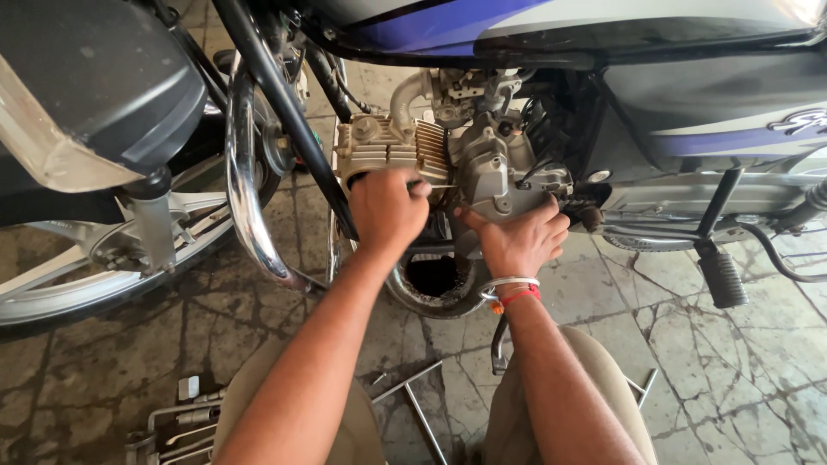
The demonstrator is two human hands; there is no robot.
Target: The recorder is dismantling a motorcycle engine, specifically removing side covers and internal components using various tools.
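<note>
Fists: left hand grips thin metal rod; right hand presses ribbed engine.

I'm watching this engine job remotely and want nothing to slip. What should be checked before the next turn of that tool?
1. Left hand gripping the thin tool: ok.
2. Tool tip seated in the engine: cannot tell, hidden.
3. Right hand braced on the engine casing: ok.
4. Drain pan below the engine: ok.
5. Spare tools within reach on the floor: ok.
6. Bracelet clear of parts: ok.
</note>
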